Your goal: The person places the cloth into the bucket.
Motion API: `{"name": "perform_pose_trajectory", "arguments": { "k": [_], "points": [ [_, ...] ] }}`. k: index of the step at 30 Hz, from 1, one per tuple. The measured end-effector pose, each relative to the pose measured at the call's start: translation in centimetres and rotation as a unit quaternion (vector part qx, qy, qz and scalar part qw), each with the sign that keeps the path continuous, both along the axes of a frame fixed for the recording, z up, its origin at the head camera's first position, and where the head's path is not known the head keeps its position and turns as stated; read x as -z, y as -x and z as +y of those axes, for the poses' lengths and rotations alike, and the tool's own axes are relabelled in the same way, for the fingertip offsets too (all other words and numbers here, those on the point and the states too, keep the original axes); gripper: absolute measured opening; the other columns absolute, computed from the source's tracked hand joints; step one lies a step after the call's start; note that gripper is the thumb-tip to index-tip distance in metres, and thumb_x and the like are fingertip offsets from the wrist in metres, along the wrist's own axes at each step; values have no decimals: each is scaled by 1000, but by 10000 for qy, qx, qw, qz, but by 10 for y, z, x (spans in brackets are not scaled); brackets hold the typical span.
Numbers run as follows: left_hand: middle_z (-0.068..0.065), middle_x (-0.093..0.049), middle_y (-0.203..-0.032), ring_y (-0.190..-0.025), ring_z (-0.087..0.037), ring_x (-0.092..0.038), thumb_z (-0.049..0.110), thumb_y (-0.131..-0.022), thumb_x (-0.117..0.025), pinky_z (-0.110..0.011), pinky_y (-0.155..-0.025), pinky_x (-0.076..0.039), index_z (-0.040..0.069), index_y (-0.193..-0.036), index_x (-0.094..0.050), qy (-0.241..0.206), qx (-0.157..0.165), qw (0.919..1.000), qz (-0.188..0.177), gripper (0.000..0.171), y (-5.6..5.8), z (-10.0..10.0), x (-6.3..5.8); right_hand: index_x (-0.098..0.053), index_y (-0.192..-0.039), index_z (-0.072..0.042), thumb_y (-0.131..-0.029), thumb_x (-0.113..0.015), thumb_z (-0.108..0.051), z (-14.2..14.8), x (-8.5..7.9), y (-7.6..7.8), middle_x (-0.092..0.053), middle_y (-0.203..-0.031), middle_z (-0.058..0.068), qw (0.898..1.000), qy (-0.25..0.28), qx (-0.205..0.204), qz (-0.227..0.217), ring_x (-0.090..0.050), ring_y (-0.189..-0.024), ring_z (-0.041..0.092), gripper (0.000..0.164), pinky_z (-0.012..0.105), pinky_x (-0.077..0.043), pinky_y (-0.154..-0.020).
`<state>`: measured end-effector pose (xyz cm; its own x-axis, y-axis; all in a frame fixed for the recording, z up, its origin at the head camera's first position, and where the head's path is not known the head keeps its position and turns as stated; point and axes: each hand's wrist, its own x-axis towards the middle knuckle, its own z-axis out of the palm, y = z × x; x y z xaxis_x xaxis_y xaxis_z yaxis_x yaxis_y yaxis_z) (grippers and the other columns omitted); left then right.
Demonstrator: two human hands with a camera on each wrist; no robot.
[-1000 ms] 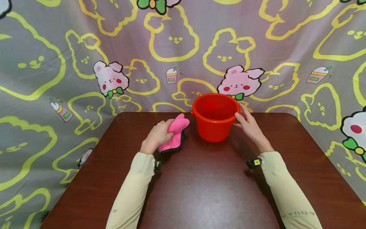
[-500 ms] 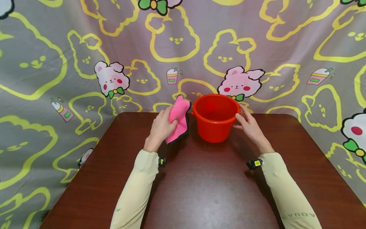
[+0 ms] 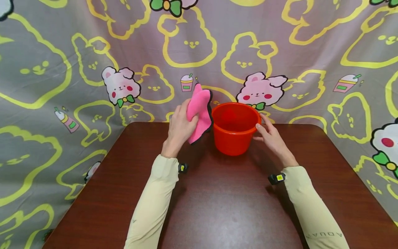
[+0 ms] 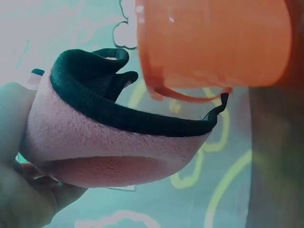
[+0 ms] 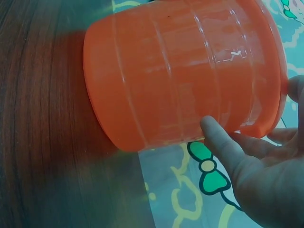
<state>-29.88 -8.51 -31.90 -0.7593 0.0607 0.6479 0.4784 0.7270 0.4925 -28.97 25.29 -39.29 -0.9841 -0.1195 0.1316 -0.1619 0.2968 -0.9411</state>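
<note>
A pink cloth (image 3: 200, 112) with a dark edge is gripped in my left hand (image 3: 181, 126), raised above the table just left of the red bucket (image 3: 233, 138). Its free end overlaps the bucket's left rim in the head view. In the left wrist view the folded cloth (image 4: 114, 147) shows a fuzzy face and a dark green border, with the bucket (image 4: 213, 42) beyond it. My right hand (image 3: 273, 140) rests against the bucket's right side, fingers spread loosely at the rim. The right wrist view has that hand (image 5: 251, 166) touching the upright bucket's wall.
The bucket stands on a dark brown table (image 3: 230, 207), near its far edge. Right behind the table hangs a grey curtain (image 3: 140, 48) with yellow outlines and rabbit prints.
My left hand has lifted the cloth off the table, up and to the right toward the bucket's rim. The right hand and the bucket stay in place.
</note>
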Motion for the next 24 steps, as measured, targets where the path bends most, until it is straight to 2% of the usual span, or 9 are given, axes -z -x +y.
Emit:
{"name": "perform_pose_trajectory", "arguments": {
  "k": [3,6,12,16,21,24],
  "points": [
    [-14,-62,-117,-100,-27,-59,25,-89,-64,-46,-82,-55,13,-139,-50,-183,87,9998,95,53,-1,6,-9,-10,-158,-31,-104,-45,-36,-1,0,0,-29,-158,15,10000,-7,-23,12,-51,-129,31,65,41,-53,-93],
    [-13,-62,-117,-100,-25,-59,25,-89,-65,-44,-83,-55,13,-138,-50,-388,211,9987,271,53,-1,14,-20,-11,-158,-31,-104,-45,-36,-1,0,-1,-31,-157,14,10000,18,-9,32,-53,-126,28,65,45,-51,-95],
    [-11,-61,-121,-104,-23,-59,23,-88,-67,-40,-88,-55,12,-137,-51,-756,521,9942,556,53,-4,35,-38,-10,-158,-31,-103,-45,-37,1,0,-1,-31,-156,14,10000,-35,-45,75,-54,-121,16,66,40,-53,-93],
    [-10,-61,-124,-106,-20,-58,23,-89,-67,-37,-90,-54,12,-138,-50,-794,789,9918,620,54,-4,48,-48,-9,-159,-28,-104,-44,-35,3,1,-2,-31,-155,17,9998,-49,-75,162,-55,-117,11,65,34,-56,-90],
    [-9,-62,-120,-104,-19,-57,23,-88,-68,-34,-88,-53,11,-138,-50,-841,894,9900,690,54,-3,61,-55,-9,-159,-28,-103,-45,-39,2,1,0,-32,-154,17,9998,8,-119,138,-55,-118,11,67,35,-55,-91],
    [-9,-61,-123,-107,-18,-57,22,-89,-68,-31,-90,-52,10,-138,-49,-845,1104,9878,707,54,-1,70,-55,-9,-159,-28,-103,-45,-40,2,1,1,-32,-154,18,9998,9,-135,142,-57,-117,10,68,36,-54,-91]
  ]
}}
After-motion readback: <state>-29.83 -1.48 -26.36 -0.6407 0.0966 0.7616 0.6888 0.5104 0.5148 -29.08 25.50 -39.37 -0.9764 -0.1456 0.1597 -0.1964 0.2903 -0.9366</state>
